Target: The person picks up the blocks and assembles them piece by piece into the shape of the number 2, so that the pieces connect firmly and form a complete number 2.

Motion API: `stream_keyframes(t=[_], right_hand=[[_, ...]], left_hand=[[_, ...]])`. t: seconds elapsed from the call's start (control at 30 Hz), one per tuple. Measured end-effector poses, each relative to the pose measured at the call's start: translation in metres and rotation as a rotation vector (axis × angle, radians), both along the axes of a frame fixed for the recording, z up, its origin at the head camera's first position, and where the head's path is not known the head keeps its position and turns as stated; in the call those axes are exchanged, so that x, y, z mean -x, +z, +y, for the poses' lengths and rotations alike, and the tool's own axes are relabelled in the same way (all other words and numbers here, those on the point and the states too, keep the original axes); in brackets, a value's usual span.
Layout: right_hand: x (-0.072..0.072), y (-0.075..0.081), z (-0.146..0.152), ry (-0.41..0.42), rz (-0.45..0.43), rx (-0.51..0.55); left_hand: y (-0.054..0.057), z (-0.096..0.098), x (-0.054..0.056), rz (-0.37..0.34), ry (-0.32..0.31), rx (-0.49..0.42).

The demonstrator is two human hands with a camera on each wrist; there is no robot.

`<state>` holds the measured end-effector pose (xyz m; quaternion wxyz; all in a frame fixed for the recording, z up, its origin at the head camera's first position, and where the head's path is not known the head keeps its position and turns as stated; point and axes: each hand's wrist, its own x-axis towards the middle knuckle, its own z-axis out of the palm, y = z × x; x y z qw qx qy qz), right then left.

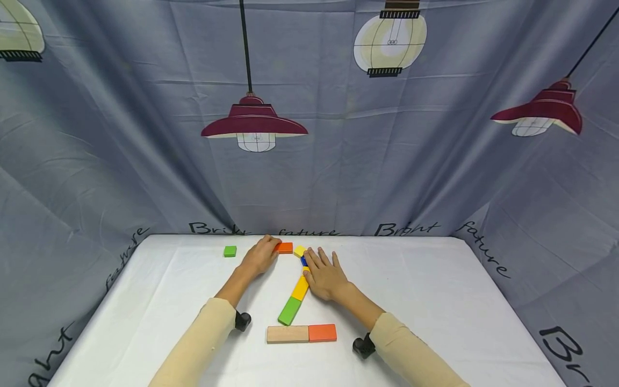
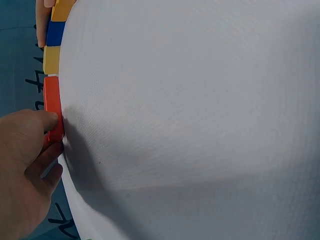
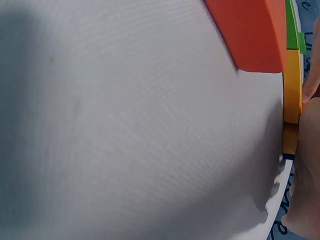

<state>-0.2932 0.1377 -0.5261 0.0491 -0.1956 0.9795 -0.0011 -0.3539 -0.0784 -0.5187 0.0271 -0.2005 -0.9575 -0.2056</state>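
Note:
My left hand (image 1: 261, 255) pinches the left end of an orange block (image 1: 285, 248) near the table's far edge. The left wrist view shows the thumb on the near face of that block and curled fingers at its end. Just right of it sits a small yellow block (image 1: 299, 251), then a blue block (image 1: 304, 261). From there a slanting row runs toward me with a longer yellow block (image 1: 300, 288) and a green block (image 1: 289, 310). My right hand (image 1: 326, 277) lies flat with its fingers straight, alongside the row, its thumb at the yellow pieces and partly covering them.
A plain wooden block (image 1: 287, 334) and another orange block (image 1: 322, 332) lie end to end nearer me. One small green block (image 1: 230, 251) sits at the far left. The white tabletop (image 1: 411, 301) meets a grey-blue curtain (image 1: 329, 177) printed with lamps behind it.

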Motion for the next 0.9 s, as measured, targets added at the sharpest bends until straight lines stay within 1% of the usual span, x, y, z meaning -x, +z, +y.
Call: stream_keyframes(t=[0.2, 0.43, 0.57, 0.67, 0.77, 0.83, 0.9], right_hand=[[-0.001, 0.001, -0.001, 0.000, -0.003, 0.006], [-0.001, 0.002, -0.001, 0.002, -0.004, 0.000], [0.000, 0.002, -0.001, 0.002, -0.004, 0.000], [0.000, 0.002, -0.001, 0.001, -0.005, 0.004], [0.000, 0.001, 0.000, -0.001, -0.009, 0.013], [0.001, 0.000, 0.000, -0.002, -0.012, 0.015], [0.001, 0.000, 0.000, -0.001, -0.014, 0.017]], left_hand=[[0.001, 0.001, -0.002, 0.004, -0.005, 0.012], [0.003, 0.002, -0.003, -0.030, 0.014, 0.022], [0.004, -0.002, -0.006, -0.036, 0.015, -0.019], [0.005, -0.011, -0.010, -0.012, -0.009, -0.072], [0.006, -0.025, -0.015, 0.019, -0.033, -0.119], [0.006, -0.036, -0.018, 0.035, -0.035, -0.166], [0.007, -0.048, -0.021, 0.041, -0.022, -0.214]])
